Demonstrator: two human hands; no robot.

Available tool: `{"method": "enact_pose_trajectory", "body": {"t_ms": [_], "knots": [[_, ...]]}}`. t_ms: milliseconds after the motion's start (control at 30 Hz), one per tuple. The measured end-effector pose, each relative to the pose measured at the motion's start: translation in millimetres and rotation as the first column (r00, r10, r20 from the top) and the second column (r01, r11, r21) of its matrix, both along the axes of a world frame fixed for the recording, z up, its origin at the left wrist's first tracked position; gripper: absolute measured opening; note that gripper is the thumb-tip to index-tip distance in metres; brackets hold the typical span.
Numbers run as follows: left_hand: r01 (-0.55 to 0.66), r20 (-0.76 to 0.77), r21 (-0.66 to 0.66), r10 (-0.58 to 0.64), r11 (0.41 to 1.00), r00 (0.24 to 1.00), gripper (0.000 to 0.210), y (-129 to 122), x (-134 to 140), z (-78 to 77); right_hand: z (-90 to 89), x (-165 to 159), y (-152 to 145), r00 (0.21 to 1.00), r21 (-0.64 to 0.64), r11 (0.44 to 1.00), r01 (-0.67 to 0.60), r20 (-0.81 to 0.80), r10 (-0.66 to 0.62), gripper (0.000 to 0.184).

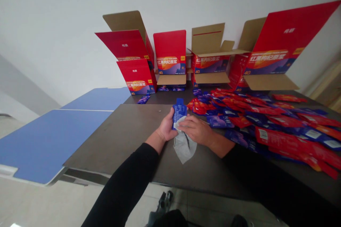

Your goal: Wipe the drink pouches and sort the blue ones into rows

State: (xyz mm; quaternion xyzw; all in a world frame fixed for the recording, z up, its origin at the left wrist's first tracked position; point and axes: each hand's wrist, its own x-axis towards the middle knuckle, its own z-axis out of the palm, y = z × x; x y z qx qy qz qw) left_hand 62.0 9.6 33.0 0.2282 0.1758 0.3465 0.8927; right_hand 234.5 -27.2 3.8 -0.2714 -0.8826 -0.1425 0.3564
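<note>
A blue pouch [180, 108] with small pale print stands up in my left hand [167, 126], its narrow spout-like end pointing away from me. The thumb lies along the pouch's left edge. My right hand [196, 128] is closed on a grey cloth [185, 150] and presses it against the lower part of the pouch. The cloth hangs down over the dark table [112, 138]. To the right of my right hand lies a big heap of red pouches [282, 140] and blue pouches [220, 121].
Open red cartons stand along the back: a stacked pair at left [137, 74], a middle carton [170, 55], another carton [211, 64] and a wide-flapped carton [269, 60] at right. A single blue pouch [144, 99] lies before the left stack. A blue table [53, 138] adjoins at left.
</note>
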Motion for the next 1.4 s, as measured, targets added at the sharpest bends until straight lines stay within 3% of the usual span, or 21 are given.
{"method": "enact_pose_trajectory", "body": {"t_ms": [133, 267, 433, 633, 733, 867, 1033, 1100, 1200, 1400], "knots": [[-0.009, -0.071, -0.019, 0.008, 1.000, 0.997, 0.047, -4, 5, -2.0, 0.7, 4, 6, 0.986, -0.020, 0.993, 0.117, -0.121, -0.118, 0.031], [0.026, -0.223, 0.043, -0.016, 0.999, 0.975, 0.043, -6, 3, -3.9, -0.3, 9, 11, 0.946, -0.061, 0.976, 0.209, -0.239, -0.218, 0.031], [0.091, -0.305, 0.095, -0.058, 0.991, 0.950, 0.044, -4, 1, -6.6, -4.5, 16, 21, 0.851, -0.107, 0.951, 0.288, -0.427, -0.306, 0.028], [0.143, -0.231, 0.102, -0.116, 0.985, 0.966, 0.051, -3, -3, -2.4, -1.1, 20, 25, 0.713, -0.171, 0.920, 0.354, -0.587, -0.383, 0.025], [0.085, -0.121, 0.073, -0.076, 0.994, 0.990, 0.051, -1, -5, 1.2, 3.3, 17, 16, 0.788, -0.083, 0.953, 0.290, -0.545, -0.287, 0.027], [0.035, -0.075, -0.010, -0.036, 0.999, 0.997, 0.053, 0, -6, 3.5, 6.9, 2, -2, 0.959, 0.048, 0.996, 0.071, -0.278, -0.055, 0.031], [0.076, -0.167, -0.055, -0.084, 0.996, 0.982, 0.072, -1, -4, 1.8, 8.2, -20, -16, 0.995, 0.104, 0.989, -0.101, -0.017, 0.103, 0.026], [0.089, -0.180, -0.068, -0.100, 0.994, 0.979, 0.070, -4, -2, 0.9, 8.0, -24, -16, 0.997, 0.096, 0.993, -0.071, -0.021, 0.074, 0.025], [0.099, -0.183, -0.083, -0.113, 0.992, 0.977, 0.056, -10, 5, 0.3, 7.1, -25, -13, 0.986, 0.045, 0.997, 0.062, -0.158, -0.054, 0.026], [0.026, -0.307, 0.054, -0.008, 0.998, 0.952, 0.043, -16, 15, -3.2, 4.5, -15, 2, 0.848, -0.132, 0.956, 0.262, -0.441, -0.294, 0.027]]}}
